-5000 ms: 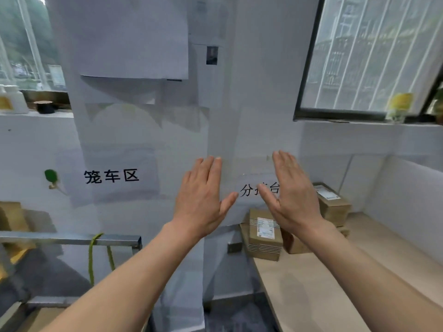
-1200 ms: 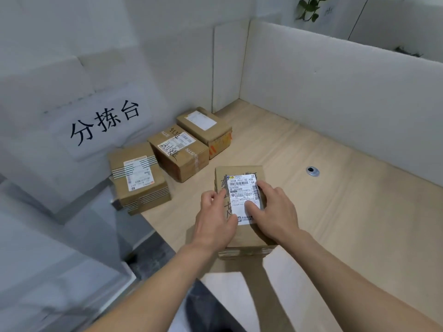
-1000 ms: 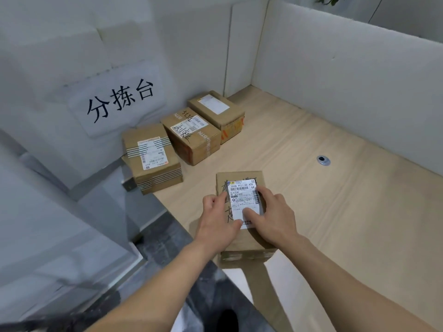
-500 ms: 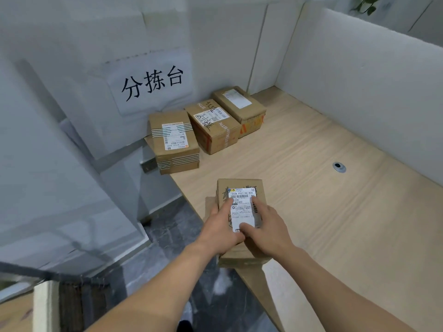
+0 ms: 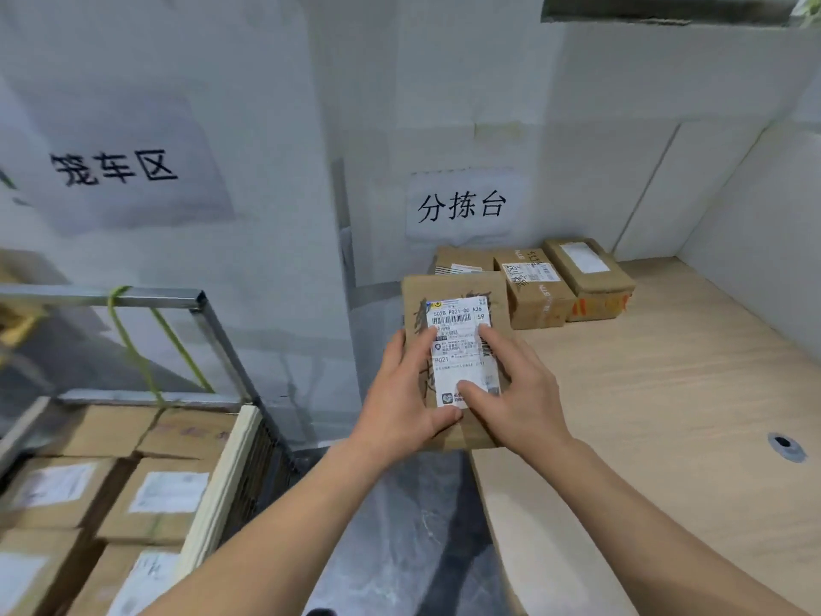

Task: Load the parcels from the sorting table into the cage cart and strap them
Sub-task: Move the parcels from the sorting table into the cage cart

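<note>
A small brown parcel (image 5: pixel 453 291) with a white shipping label is held off the sorting table (image 5: pixel 666 393), over its left edge. My left hand (image 5: pixel 406 393) grips its left side and my right hand (image 5: pixel 511 393) grips its right, fingers on the label. Three more parcels stand at the table's back: one (image 5: pixel 462 260) partly hidden behind the held parcel, one (image 5: pixel 531 286) in the middle, one (image 5: pixel 586 277) on the right. The cage cart (image 5: pixel 195 300), a metal frame at the left, holds several stacked parcels (image 5: pixel 155 495). A green strap (image 5: pixel 129 344) hangs from its top rail.
A white wall with two paper signs stands behind cart and table. White partitions (image 5: pixel 755 260) close the table's right side and back corner. A dark floor gap (image 5: pixel 400 526) lies between cart and table. A small round hole (image 5: pixel 782 442) sits in the tabletop at right.
Both hands have lifted the labelled parcel off the table and carried it left, toward the cart. My view has swung left, bringing the cage cart and its stacked parcels into sight.
</note>
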`<action>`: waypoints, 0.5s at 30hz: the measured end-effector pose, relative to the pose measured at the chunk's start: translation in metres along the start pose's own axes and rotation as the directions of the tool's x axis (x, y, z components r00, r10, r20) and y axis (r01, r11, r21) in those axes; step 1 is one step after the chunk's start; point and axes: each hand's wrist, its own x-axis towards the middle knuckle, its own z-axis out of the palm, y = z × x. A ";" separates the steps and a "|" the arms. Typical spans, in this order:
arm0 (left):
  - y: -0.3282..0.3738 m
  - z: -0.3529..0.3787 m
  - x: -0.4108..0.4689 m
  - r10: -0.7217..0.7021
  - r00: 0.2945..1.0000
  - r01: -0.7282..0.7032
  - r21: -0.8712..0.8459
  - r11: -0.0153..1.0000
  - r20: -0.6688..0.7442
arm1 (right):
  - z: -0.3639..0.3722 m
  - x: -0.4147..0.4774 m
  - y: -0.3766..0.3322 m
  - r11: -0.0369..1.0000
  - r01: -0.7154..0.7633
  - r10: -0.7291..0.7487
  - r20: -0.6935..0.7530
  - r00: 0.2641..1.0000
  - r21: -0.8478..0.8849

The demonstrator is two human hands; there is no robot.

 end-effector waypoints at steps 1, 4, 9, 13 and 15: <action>0.002 -0.015 -0.006 -0.013 0.999 0.013 0.001 1.000 -0.051 | 0.003 0.004 -0.015 0.998 0.060 -0.060 0.002 0.998 0.020; 0.007 -0.063 -0.027 -0.015 0.979 0.023 0.035 0.999 -0.203 | 0.017 0.015 -0.061 0.977 0.206 -0.207 0.007 0.978 0.060; 0.003 -0.143 -0.068 0.044 0.912 0.005 0.118 0.993 -0.408 | 0.046 0.019 -0.146 0.912 0.384 -0.391 0.023 0.920 0.145; -0.012 -0.201 -0.111 0.045 0.841 0.051 0.161 0.986 -0.539 | 0.079 0.013 -0.213 0.828 0.503 -0.527 0.039 0.849 0.246; -0.021 -0.229 -0.135 0.047 0.801 0.082 0.187 0.979 -0.596 | 0.100 0.005 -0.247 0.776 0.553 -0.588 0.032 0.808 0.302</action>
